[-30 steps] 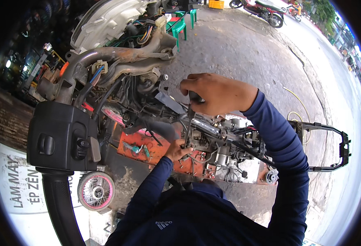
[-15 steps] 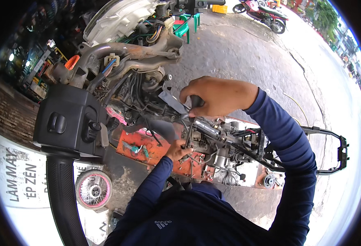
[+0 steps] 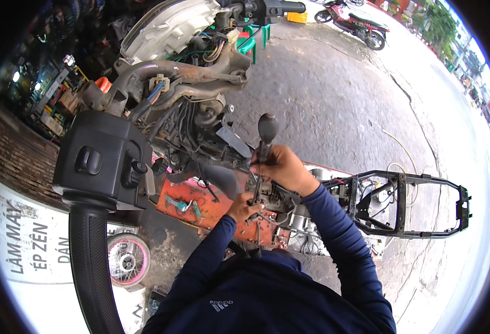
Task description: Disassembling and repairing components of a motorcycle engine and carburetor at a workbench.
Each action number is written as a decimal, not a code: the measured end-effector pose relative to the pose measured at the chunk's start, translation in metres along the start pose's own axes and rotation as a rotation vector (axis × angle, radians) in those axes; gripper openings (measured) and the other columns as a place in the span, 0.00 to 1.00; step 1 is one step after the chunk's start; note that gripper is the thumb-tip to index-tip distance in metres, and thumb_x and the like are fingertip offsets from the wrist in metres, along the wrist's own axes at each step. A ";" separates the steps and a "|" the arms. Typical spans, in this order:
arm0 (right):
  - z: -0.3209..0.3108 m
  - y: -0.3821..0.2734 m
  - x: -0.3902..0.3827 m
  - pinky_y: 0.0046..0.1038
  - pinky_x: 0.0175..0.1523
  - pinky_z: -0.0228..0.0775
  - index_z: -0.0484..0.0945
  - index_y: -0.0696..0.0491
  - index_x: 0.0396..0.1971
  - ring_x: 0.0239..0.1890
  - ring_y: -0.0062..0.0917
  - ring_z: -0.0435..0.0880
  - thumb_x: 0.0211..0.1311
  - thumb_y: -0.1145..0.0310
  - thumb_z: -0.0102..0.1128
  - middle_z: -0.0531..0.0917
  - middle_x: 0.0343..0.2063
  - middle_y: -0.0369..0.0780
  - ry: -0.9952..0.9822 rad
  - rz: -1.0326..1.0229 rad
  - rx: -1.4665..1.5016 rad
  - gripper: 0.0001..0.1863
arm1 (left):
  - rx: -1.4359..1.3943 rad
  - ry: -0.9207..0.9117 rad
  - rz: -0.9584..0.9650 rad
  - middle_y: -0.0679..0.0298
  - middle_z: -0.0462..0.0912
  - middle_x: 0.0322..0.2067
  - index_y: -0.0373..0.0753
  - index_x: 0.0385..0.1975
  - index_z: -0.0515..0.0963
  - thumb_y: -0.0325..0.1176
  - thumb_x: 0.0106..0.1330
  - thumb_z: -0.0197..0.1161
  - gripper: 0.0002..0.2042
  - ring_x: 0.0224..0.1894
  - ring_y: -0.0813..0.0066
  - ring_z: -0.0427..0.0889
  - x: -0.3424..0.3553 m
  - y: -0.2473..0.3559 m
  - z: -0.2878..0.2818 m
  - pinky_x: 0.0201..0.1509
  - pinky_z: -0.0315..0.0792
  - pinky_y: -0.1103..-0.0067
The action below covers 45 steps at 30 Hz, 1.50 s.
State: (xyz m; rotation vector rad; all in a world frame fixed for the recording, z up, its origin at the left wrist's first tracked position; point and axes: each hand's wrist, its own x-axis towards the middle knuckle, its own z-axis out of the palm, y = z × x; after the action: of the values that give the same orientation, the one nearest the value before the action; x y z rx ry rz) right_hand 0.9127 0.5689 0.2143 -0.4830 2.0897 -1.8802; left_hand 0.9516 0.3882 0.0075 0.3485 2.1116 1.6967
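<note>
A screwdriver (image 3: 267, 129) with a dark bulbous handle stands nearly upright over the stripped motorcycle frame (image 3: 403, 203). The fingers of my right hand (image 3: 287, 168) are closed around its lower part, below the handle. My left hand (image 3: 244, 208) is lower down, beside the engine (image 3: 270, 197), its fingers bent together near a thin dark hose; what they pinch is hidden. Where the screwdriver's tip ends cannot be made out among the engine parts.
An orange-red work platform (image 3: 206, 203) with scattered small parts lies under the engine. Close on the left juts a black handlebar grip (image 3: 91, 267) with its switch housing (image 3: 100, 158). A headlight (image 3: 167, 28), a pink-rimmed wheel (image 3: 128, 260) and a parked motorbike (image 3: 353, 23) stand around.
My right hand has gone down from the screwdriver's handle to its lower part, leaving the handle exposed above. My right forearm has swung inward. My left hand has hardly moved.
</note>
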 end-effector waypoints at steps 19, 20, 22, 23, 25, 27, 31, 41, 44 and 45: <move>0.018 0.046 -0.025 0.19 0.33 0.73 0.81 0.62 0.35 0.28 0.13 0.79 0.61 0.76 0.64 0.82 0.27 0.34 0.185 -0.125 0.209 0.06 | -0.086 -0.027 0.073 0.63 0.83 0.32 0.31 0.43 0.80 0.38 0.58 0.68 0.18 0.33 0.78 0.80 0.003 -0.013 0.001 0.39 0.74 0.80; 0.018 0.041 -0.026 0.19 0.33 0.73 0.81 0.62 0.35 0.28 0.13 0.79 0.61 0.76 0.64 0.82 0.27 0.34 0.185 -0.124 0.209 0.06 | -0.087 -0.028 0.072 0.63 0.83 0.32 0.31 0.43 0.80 0.38 0.58 0.68 0.18 0.33 0.78 0.80 0.003 -0.012 0.002 0.39 0.74 0.80; 0.020 0.028 -0.029 0.20 0.35 0.75 0.80 0.64 0.33 0.33 0.14 0.79 0.58 0.78 0.65 0.80 0.27 0.35 0.078 -0.084 0.289 0.06 | -0.136 0.001 0.049 0.64 0.82 0.31 0.31 0.43 0.80 0.36 0.59 0.68 0.17 0.33 0.79 0.80 0.002 -0.012 0.002 0.38 0.73 0.80; 0.021 0.027 -0.028 0.20 0.35 0.75 0.80 0.64 0.33 0.33 0.14 0.79 0.58 0.78 0.65 0.80 0.27 0.35 0.076 -0.085 0.288 0.06 | -0.136 0.003 0.050 0.64 0.82 0.31 0.31 0.43 0.80 0.36 0.59 0.68 0.17 0.33 0.79 0.80 0.002 -0.013 0.000 0.38 0.73 0.80; 0.023 0.027 -0.026 0.20 0.35 0.73 0.80 0.65 0.35 0.33 0.14 0.78 0.59 0.79 0.65 0.80 0.29 0.35 0.076 -0.190 0.103 0.06 | -0.182 -0.005 0.021 0.66 0.81 0.29 0.35 0.38 0.82 0.38 0.56 0.70 0.14 0.32 0.80 0.79 0.003 -0.017 -0.004 0.36 0.73 0.80; 0.019 0.047 -0.021 0.20 0.35 0.72 0.80 0.64 0.37 0.33 0.14 0.77 0.59 0.78 0.64 0.80 0.30 0.35 0.109 -0.207 0.048 0.07 | -0.200 -0.020 0.025 0.66 0.81 0.29 0.35 0.37 0.82 0.38 0.56 0.70 0.14 0.31 0.80 0.79 0.006 -0.010 -0.001 0.36 0.73 0.80; 0.023 0.038 -0.023 0.19 0.34 0.69 0.80 0.62 0.35 0.32 0.13 0.76 0.57 0.77 0.67 0.79 0.30 0.35 0.102 -0.109 0.137 0.08 | -0.163 0.001 0.055 0.66 0.80 0.27 0.35 0.35 0.82 0.38 0.56 0.70 0.14 0.30 0.80 0.78 0.004 -0.011 -0.003 0.35 0.73 0.80; 0.022 0.045 -0.021 0.19 0.33 0.69 0.80 0.63 0.35 0.28 0.13 0.76 0.60 0.77 0.64 0.81 0.28 0.35 0.184 -0.166 0.055 0.06 | -0.156 -0.027 0.035 0.67 0.80 0.25 0.35 0.32 0.81 0.40 0.55 0.70 0.14 0.28 0.80 0.77 0.007 -0.010 -0.002 0.33 0.71 0.80; 0.024 0.024 -0.024 0.20 0.34 0.69 0.77 0.62 0.30 0.28 0.13 0.75 0.57 0.76 0.67 0.79 0.26 0.34 0.118 -0.099 0.222 0.07 | -0.142 -0.020 0.026 0.67 0.79 0.25 0.34 0.31 0.80 0.40 0.55 0.70 0.14 0.27 0.80 0.77 0.005 -0.012 -0.004 0.32 0.71 0.80; 0.024 0.023 -0.025 0.19 0.33 0.70 0.78 0.62 0.30 0.27 0.12 0.76 0.57 0.77 0.68 0.80 0.25 0.34 0.124 -0.110 0.191 0.07 | -0.116 -0.021 0.033 0.67 0.79 0.25 0.34 0.31 0.80 0.40 0.56 0.70 0.14 0.27 0.81 0.77 0.005 -0.008 -0.003 0.32 0.71 0.80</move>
State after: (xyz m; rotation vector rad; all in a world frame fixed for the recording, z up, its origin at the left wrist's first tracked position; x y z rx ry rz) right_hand 0.9442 0.5606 0.1886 -0.4547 1.9669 -2.1982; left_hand 0.9466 0.3855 -0.0008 0.3664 1.9917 1.8170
